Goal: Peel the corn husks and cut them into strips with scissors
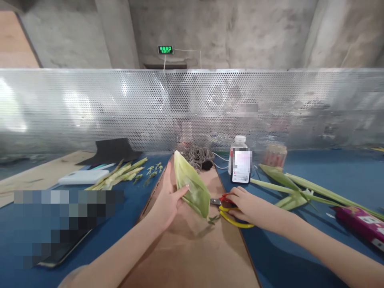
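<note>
My left hand (pixel 171 196) holds up a pale green corn husk (pixel 192 186), thumb on its near face and fingers behind it. The husk is broad in the middle and narrows to a point at both ends. In my right hand (pixel 243 206) is a pair of scissors (pixel 235 221) with red and yellow handles. Their blades point left at the husk's lower right edge and are partly hidden behind or against it, so I cannot tell whether they touch. A small green scrap (pixel 214 219) shows just below the husk's lower tip.
A brown board (pixel 192 256) lies under my hands on the blue table. Grey cord (pixel 198 157) is heaped at its far end. Behind stand a bottle (pixel 240 140) and a lit phone (pixel 241 176). Leaf strips (pixel 129 174) lie left, long leaves (pixel 295 192) and a purple packet (pixel 360 224) right.
</note>
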The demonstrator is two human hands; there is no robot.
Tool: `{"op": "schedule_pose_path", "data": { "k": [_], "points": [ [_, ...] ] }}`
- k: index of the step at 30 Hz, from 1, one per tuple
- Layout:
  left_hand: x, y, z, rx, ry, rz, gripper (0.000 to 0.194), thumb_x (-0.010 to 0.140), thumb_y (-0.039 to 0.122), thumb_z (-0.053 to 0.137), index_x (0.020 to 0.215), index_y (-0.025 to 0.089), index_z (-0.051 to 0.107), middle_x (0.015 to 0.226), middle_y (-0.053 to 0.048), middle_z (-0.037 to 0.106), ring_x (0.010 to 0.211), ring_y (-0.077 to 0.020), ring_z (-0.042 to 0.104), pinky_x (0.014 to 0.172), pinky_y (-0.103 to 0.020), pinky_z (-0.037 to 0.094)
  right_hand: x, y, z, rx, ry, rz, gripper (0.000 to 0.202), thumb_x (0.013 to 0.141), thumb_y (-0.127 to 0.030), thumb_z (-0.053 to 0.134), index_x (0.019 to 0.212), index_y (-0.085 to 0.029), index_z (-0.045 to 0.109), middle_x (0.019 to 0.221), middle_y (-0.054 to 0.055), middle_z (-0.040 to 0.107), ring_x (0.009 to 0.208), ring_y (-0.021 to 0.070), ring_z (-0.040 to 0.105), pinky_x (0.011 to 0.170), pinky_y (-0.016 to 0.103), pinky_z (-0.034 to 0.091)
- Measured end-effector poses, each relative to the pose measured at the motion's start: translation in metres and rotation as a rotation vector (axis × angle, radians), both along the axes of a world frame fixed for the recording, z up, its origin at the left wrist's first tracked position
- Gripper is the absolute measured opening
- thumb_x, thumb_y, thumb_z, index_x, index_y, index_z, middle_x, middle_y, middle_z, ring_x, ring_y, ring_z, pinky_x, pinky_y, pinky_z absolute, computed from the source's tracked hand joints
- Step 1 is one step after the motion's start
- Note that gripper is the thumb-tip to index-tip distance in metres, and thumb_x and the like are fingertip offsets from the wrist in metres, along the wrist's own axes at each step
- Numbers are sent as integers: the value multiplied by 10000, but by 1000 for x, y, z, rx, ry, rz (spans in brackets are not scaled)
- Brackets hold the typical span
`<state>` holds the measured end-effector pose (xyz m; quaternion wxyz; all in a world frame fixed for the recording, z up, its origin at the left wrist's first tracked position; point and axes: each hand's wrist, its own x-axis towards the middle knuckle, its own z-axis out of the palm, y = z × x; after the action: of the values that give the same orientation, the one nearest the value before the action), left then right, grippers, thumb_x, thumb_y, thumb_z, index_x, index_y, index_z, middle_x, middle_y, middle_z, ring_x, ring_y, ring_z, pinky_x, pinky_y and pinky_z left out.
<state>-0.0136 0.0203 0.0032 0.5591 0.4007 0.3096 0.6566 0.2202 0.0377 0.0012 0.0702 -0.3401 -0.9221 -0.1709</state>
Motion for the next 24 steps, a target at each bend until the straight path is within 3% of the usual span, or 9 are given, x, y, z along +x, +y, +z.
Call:
{"op": "schedule_pose_path", "data": {
  "k": [3, 6, 9, 16, 21, 24],
  "points": [
    [-4, -1, 3, 37, 78, -15, 673, 678, 113, 624, 1247, 387, 390, 1256, 17, 489, 1042, -165, 525, 834, -264, 452, -9, 0, 3, 43, -93, -76, 76, 706, -172, 552, 659, -133, 597, 680, 110, 611, 646, 220, 560, 599, 303, 416],
    [-9, 0, 5, 26, 188, 13, 420, 699, 192, 607, 1116, 240, 576, 1079, -33, 608, 938, -180, 564, 792, -271, 464, -13, -2, 7, -21, -47, -169, 94, 698, -128, 511, 719, -124, 602, 690, 104, 626, 637, 202, 580, 577, 268, 408],
    [-13, 2, 9, 33, 275, 62, 329, 711, 230, 596, 1035, 198, 634, 938, -40, 653, 887, -185, 572, 766, -272, 467, -10, -5, 12, -96, -30, -273, 173, 635, -68, 510, 774, -109, 604, 762, 124, 639, 705, 226, 597, 607, 269, 421],
    [-31, 4, 23, 61, 257, 69, 504, 704, 220, 608, 1196, 245, 505, 1012, -47, 634, 778, -178, 595, 676, -308, 499, 23, -4, 18, -437, 316, -348, 236, 652, -206, 535, 883, -190, 578, 833, 75, 664, 699, 213, 617, 601, 288, 468],
    [-44, 8, 31, 131, 185, 89, 726, 644, 90, 643, 1279, 316, 373, 1159, -34, 567, 930, -195, 581, 799, -326, 472, 25, 5, 6, -469, 692, -311, 259, 628, -243, 542, 875, -169, 561, 797, 88, 671, 672, 212, 624, 627, 319, 494],
    [-47, 11, 30, 145, 112, 72, 797, 665, 75, 630, 1313, 370, 272, 1170, -26, 561, 914, -179, 589, 787, -311, 475, 13, 3, 8, -481, 918, -304, 336, 578, -291, 578, 891, -170, 553, 773, 79, 670, 620, 210, 616, 613, 342, 502]
  ]
}}
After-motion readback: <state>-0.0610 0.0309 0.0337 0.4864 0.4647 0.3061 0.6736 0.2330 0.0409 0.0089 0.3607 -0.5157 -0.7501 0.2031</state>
